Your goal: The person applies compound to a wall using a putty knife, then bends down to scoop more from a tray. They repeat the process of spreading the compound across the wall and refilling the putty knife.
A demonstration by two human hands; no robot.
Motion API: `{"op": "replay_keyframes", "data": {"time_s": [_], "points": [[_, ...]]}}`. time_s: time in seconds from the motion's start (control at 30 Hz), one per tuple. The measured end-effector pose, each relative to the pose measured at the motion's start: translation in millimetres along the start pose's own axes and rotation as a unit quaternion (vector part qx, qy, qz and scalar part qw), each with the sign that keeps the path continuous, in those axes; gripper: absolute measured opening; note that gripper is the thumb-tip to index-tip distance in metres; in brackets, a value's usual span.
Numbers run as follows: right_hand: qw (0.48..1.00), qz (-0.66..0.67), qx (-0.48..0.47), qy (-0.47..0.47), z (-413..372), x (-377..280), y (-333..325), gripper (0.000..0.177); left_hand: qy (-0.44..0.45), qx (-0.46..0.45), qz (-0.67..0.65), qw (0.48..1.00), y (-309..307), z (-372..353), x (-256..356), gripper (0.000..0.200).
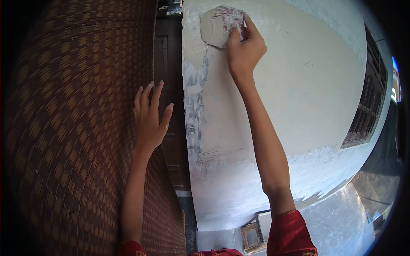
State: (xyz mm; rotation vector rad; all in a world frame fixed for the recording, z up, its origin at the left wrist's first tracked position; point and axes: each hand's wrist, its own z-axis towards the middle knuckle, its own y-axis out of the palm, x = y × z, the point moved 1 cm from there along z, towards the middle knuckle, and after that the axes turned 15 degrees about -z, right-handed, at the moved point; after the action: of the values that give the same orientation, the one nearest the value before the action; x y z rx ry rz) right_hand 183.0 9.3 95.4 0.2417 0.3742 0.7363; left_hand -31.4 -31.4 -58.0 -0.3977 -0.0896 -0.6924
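Observation:
High on the plastered wall (pixel 299 89), my right hand (pixel 247 53) is closed, thumb and fingers pinching a whitish, reddish-stained grip piece (pixel 232 21). That piece sits on a flat eight-sided plate (pixel 212 30) smeared with pale putty, which lies close over the wall's upper left part. What the grip piece is made of I cannot tell. Lower down and to the left, my left hand (pixel 149 117) is open and holds nothing. Its fingers point up and are spread, beside the brown woven panel (pixel 77 106) and overlapping the dark door (pixel 166 64) in this view.
Between panel and wall runs a narrow gap ending at the door. A barred window (pixel 365 98) is set in the wall at the right. Below, a small wooden-framed item (pixel 252 237) rests near the wall's foot on the grey tiled floor (pixel 333 222).

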Motion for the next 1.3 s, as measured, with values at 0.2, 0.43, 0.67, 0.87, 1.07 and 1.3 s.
{"op": "replay_keyframes", "data": {"time_s": [0.2, 0.43, 0.67, 0.87, 1.07, 1.3], "points": [[0.999, 0.039, -0.005, -0.032, -4.5, -7.3, -8.6, 0.041, -0.002, 0.000, 0.004, 1.000, -0.5, 3.7, 4.3, 0.058], [0.996, 0.037, 0.052, 0.068, -2.9, 24.5, -43.8, 0.039, 0.010, 0.005, 0.009, 1.000, -2.9, -2.1, 6.9, 0.058], [0.996, 0.013, -0.061, -0.058, -56.4, -4.9, -16.0, 0.041, -0.008, -0.001, -0.013, 1.000, -3.9, -1.1, 14.6, 0.058], [0.992, 0.068, 0.057, 0.088, -23.7, 31.0, -59.6, 0.039, -0.018, -0.009, 0.000, 1.000, -8.4, -9.8, 9.8, 0.059], [0.992, 0.057, -0.094, -0.067, -66.6, -3.6, -17.9, 0.043, -0.021, -0.017, -0.004, 1.000, -4.2, -7.2, 13.3, 0.058], [0.987, 0.092, 0.045, 0.123, -28.7, 38.2, -72.7, 0.039, -0.029, -0.008, 0.010, 0.999, -15.1, -9.1, 13.8, 0.057]]}}
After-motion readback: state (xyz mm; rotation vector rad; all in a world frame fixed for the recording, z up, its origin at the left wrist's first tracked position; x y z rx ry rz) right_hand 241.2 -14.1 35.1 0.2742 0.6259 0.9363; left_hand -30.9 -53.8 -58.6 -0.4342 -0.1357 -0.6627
